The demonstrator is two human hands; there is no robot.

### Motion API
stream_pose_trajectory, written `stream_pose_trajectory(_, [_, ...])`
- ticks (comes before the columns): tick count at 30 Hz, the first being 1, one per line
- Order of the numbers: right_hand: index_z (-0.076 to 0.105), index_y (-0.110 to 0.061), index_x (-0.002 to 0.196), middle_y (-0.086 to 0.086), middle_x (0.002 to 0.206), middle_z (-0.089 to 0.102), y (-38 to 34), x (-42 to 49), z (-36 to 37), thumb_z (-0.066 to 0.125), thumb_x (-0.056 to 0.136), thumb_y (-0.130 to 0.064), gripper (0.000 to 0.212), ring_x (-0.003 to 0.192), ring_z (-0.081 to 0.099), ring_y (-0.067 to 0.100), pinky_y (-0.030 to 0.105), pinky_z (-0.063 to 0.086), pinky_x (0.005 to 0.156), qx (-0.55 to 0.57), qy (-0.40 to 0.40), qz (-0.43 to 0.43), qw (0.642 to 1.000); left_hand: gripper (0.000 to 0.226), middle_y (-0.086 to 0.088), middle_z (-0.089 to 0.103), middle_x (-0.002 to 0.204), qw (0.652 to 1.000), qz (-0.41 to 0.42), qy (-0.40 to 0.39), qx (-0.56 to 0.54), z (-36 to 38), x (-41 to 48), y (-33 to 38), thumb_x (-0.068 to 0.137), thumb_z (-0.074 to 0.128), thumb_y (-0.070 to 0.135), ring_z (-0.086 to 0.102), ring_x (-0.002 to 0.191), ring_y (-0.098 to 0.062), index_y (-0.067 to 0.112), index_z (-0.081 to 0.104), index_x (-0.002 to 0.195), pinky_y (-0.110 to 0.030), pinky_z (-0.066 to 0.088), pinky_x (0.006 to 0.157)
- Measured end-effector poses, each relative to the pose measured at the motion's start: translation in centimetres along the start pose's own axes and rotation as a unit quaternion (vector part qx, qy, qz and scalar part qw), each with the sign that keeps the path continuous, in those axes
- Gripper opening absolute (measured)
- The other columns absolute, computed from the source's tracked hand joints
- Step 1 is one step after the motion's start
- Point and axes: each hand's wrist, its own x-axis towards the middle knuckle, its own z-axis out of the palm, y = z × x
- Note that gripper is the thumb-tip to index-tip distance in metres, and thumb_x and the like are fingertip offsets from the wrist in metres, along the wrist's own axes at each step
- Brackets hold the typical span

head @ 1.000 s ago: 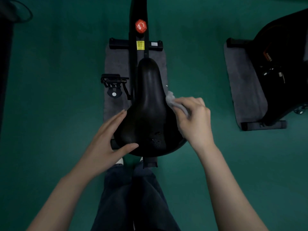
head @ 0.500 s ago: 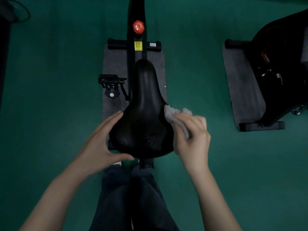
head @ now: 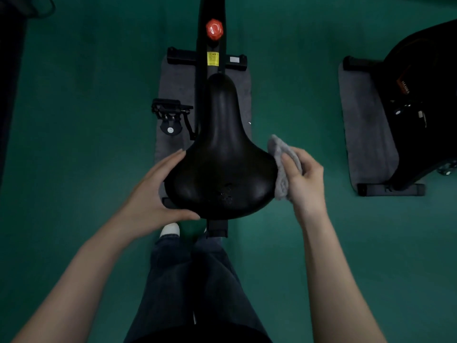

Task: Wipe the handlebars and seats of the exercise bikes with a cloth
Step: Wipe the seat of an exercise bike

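Black and glossy, the saddle (head: 222, 169) of the exercise bike (head: 210, 11) fills the middle of the head view, nose pointing away from the person. The left hand (head: 153, 194) braces its left rear corner: fingers laid straight and close together along the left edge, thumb spread wide along the back rim. The right hand (head: 304, 179) grips a bunched grey cloth (head: 282, 167), fingers curled over it and thumb pressed on top, holding it against the saddle's right edge at its widest part.

Ahead of the saddle's nose the frame carries a yellow label (head: 212, 58) and a red knob (head: 214, 29). A black pedal (head: 170, 112) sticks out to the left over the grey mat (head: 173, 90) under the bike. To the right, well apart, a second bike (head: 420, 107) stands on its own grey mat (head: 363, 120). The floor (head: 74, 120) is dark green. Below the saddle show the person's dark trousers (head: 193, 280) and the toe of a white shoe (head: 170, 230).

A second ago the cloth sat further forward, where the saddle narrows; half a second ago it lay on the right flank. It has since slid back and outward to the rim, and more of it shows beyond the fingers. The left hand has kept its place and pose.
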Motion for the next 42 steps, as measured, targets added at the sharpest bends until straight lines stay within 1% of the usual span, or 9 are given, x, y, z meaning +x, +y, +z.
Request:
stream_pose_trajectory(6, [0.06,-0.002,0.109,0.01,0.097,0.066,2.2,-4.6,3.3,0.047,0.099,-0.008,0.018,0.093,0.063,0.02,0.038,0.051,0.09,0.248,0.19,0.094,0.945,0.106,0.023,0.03,0.148,1.0,0.001,0.006,0.003,0.1,-0.1,-0.2,0.044,0.083,0.044,0.026,0.135,0.011,0.048,0.03,0.136,-0.008,0.019,0.111])
stream_pose_trajectory(10, [0.062,-0.007,0.101,0.004,0.091,0.067,2.0,-3.5,2.9,0.045,0.099,-0.006,0.017,0.087,0.065,0.017,0.03,0.055,0.082,0.291,0.185,0.131,0.929,0.106,0.02,0.032,0.147,1.0,0.004,0.012,-0.005,0.3,-0.1,-0.2,0.045,0.084,0.037,0.027,0.133,0.013,0.047,0.031,0.136,-0.007,0.02,0.109])
stream_pose_trajectory(13, [0.06,-0.004,0.105,0.009,0.095,0.065,2.2,-3.6,2.9,0.044,0.1,-0.007,0.017,0.091,0.063,0.021,0.036,0.052,0.087,0.297,0.175,0.148,0.927,0.105,0.019,0.033,0.147,1.0,0.007,0.015,-0.008,0.4,-0.1,-0.3,0.045,0.085,0.035,0.028,0.133,0.013,0.045,0.032,0.136,-0.008,0.02,0.11])
stream_pose_trajectory(18, [0.063,-0.005,0.106,0.005,0.096,0.065,2.5,-7.1,4.6,0.051,0.096,-0.008,0.016,0.092,0.062,0.018,0.043,0.051,0.091,0.17,0.272,0.054,0.946,0.106,0.024,0.031,0.145,1.0,0.017,0.013,-0.006,0.4,-0.1,-0.6,0.045,0.084,0.038,0.026,0.132,0.016,0.047,0.03,0.135,-0.003,0.018,0.107])
stream_pose_trajectory(22, [0.066,-0.013,0.105,0.007,0.109,0.066,1.8,-8.0,6.0,0.055,0.091,-0.011,0.018,0.111,0.057,0.023,0.044,0.047,0.098,0.057,0.317,-0.066,0.944,0.112,0.037,0.023,0.142,1.0,0.026,-0.008,0.007,0.1,-0.1,-1.0,0.043,0.083,0.048,0.021,0.133,0.017,0.05,0.024,0.138,0.0,0.016,0.106])
stream_pose_trajectory(28, [0.067,0.002,0.107,0.011,0.107,0.068,2.0,-11.1,9.8,0.061,0.088,0.006,0.02,0.102,0.053,0.015,0.037,0.048,0.09,-0.091,0.341,-0.196,0.915,0.118,0.026,0.026,0.149,0.999,0.039,-0.008,0.019,0.0,0.1,-2.1,0.046,0.083,0.049,0.024,0.138,0.004,0.038,0.024,0.147,-0.025,0.02,0.116])
stream_pose_trajectory(32, [0.07,-0.001,0.103,0.006,0.103,0.069,1.1,-11.7,10.5,0.064,0.085,0.006,0.02,0.097,0.05,0.019,0.029,0.048,0.088,-0.134,0.313,-0.217,0.915,0.118,0.019,0.03,0.15,0.999,0.045,0.005,0.013,0.1,0.1,-2.5,0.045,0.078,0.064,0.026,0.139,0.0,0.038,0.026,0.147,-0.031,0.023,0.116])
stream_pose_trajectory(36, [0.072,-0.009,0.101,-0.007,0.098,0.068,-0.5,-10.0,9.3,0.062,0.088,-0.005,0.017,0.094,0.045,0.013,0.046,0.048,0.084,-0.151,0.318,-0.165,0.921,0.116,0.018,0.029,0.149,0.998,0.06,0.014,0.015,0.2,0.3,-3.1,0.044,0.074,0.069,0.025,0.139,-0.002,0.041,0.025,0.145,-0.031,0.022,0.116])
stream_pose_trajectory(42, [0.072,-0.008,0.102,-0.001,0.099,0.071,-0.8,-12.2,13.9,0.062,0.085,-0.001,0.021,0.092,0.046,0.019,0.042,0.048,0.081,-0.21,0.259,-0.243,0.911,0.114,0.015,0.03,0.144,0.997,0.075,0.022,0.021,0.3,0.5,-3.7,0.048,0.086,0.046,0.027,0.138,-0.007,0.025,0.03,0.146,-0.026,0.023,0.115])
